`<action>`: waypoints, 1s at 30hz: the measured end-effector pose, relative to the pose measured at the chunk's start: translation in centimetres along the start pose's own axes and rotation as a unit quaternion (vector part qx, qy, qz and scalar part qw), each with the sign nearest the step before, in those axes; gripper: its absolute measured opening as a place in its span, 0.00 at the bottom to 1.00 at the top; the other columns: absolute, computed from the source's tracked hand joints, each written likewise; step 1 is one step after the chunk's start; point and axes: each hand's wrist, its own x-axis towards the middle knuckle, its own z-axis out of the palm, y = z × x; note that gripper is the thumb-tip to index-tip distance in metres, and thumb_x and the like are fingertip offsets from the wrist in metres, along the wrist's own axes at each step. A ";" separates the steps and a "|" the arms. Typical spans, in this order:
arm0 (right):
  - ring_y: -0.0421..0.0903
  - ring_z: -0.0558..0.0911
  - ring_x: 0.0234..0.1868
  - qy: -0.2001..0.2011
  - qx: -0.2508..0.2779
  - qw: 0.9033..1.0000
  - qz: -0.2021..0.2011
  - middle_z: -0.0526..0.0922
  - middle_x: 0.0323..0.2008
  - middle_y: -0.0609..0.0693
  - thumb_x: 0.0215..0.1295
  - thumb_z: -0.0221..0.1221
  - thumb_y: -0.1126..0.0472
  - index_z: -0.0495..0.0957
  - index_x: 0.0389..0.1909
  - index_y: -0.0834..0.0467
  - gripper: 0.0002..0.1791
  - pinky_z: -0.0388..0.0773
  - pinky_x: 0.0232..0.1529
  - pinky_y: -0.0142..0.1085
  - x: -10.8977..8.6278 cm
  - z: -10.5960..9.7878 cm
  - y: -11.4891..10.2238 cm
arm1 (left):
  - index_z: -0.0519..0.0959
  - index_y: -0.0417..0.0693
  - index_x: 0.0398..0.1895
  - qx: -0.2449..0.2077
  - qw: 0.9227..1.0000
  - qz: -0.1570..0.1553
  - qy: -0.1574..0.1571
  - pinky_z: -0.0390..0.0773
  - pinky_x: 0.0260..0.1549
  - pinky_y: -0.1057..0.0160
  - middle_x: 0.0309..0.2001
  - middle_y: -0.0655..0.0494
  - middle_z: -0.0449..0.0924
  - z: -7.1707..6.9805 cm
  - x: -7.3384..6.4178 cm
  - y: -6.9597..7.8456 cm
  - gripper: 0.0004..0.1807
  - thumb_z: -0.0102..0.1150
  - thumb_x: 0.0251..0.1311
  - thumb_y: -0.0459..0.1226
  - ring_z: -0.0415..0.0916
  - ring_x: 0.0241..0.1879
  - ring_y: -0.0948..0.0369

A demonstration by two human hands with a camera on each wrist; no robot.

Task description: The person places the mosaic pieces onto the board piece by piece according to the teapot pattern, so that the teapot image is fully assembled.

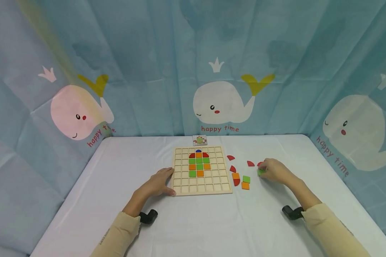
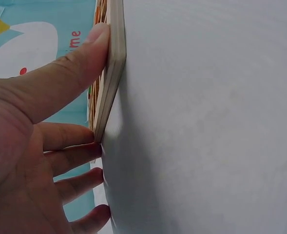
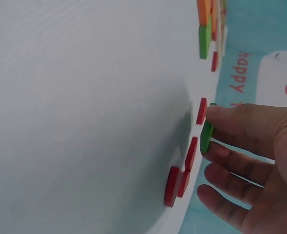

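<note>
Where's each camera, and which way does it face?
Head: on the head, looking forward and down at the wooden grid board; both beige sleeves, left grip and right grip show.
Left wrist: on that wrist, facing the board's edge; left grip shows.
Right wrist: on that wrist, facing the green tile; right grip shows.
Shared: head and right wrist both show that green tile.

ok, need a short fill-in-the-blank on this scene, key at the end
1. The tile pinched by the right hand is coloured ____.
2. The left hand touches the gridded board on its ____ side.
3. The farthest piece set in the board is coloured ____.
4. The all-green row on the board has ____ tiles.

Missing words: green; left; blue; three.
</note>
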 end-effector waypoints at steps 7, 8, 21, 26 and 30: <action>0.48 0.78 0.40 -0.001 0.006 1.000 -0.007 0.82 0.36 0.51 0.58 0.66 0.63 0.84 0.45 0.64 0.15 0.81 0.51 0.49 0.4 -0.3 -1.1 | 0.59 0.40 0.73 0.001 1.000 -0.001 0.002 0.55 0.69 0.36 0.75 0.42 0.57 0.0 0.0 0.1 0.55 0.78 0.41 0.45 0.50 0.75 0.42; 0.48 0.78 0.39 -0.001 0.008 1.000 -0.008 0.82 0.36 0.51 0.58 0.66 0.63 0.84 0.45 0.64 0.15 0.81 0.51 0.49 0.4 -0.3 -1.2 | 0.59 0.40 0.73 -0.001 1.000 -0.002 0.002 0.54 0.70 0.36 0.75 0.42 0.57 0.0 0.0 0.1 0.55 0.78 0.41 0.45 0.50 0.75 0.43; 0.48 0.79 0.40 0.001 0.035 0.999 -0.010 0.84 0.38 0.53 0.59 0.66 0.61 0.84 0.46 0.63 0.15 0.82 0.49 0.47 1.5 -0.1 -3.0 | 0.59 0.41 0.74 -0.001 1.000 0.000 0.001 0.54 0.70 0.36 0.75 0.43 0.57 -0.2 -0.1 0.3 0.55 0.78 0.42 0.44 0.50 0.75 0.43; 0.47 0.78 0.39 0.002 0.038 0.999 -0.015 0.83 0.37 0.52 0.59 0.65 0.61 0.84 0.47 0.62 0.15 0.82 0.49 0.45 1.9 0.0 -4.0 | 0.59 0.40 0.73 0.001 1.000 0.000 0.000 0.55 0.70 0.37 0.75 0.42 0.57 -0.2 -0.1 0.3 0.54 0.78 0.42 0.44 0.50 0.75 0.43; 0.46 0.76 0.38 0.004 0.042 0.999 -0.022 0.82 0.37 0.51 0.59 0.66 0.60 0.84 0.47 0.62 0.15 0.82 0.48 0.44 2.2 0.0 -4.8 | 0.59 0.40 0.73 -0.002 1.000 0.000 0.000 0.54 0.69 0.36 0.75 0.42 0.56 0.0 -0.1 0.2 0.55 0.78 0.41 0.44 0.50 0.75 0.42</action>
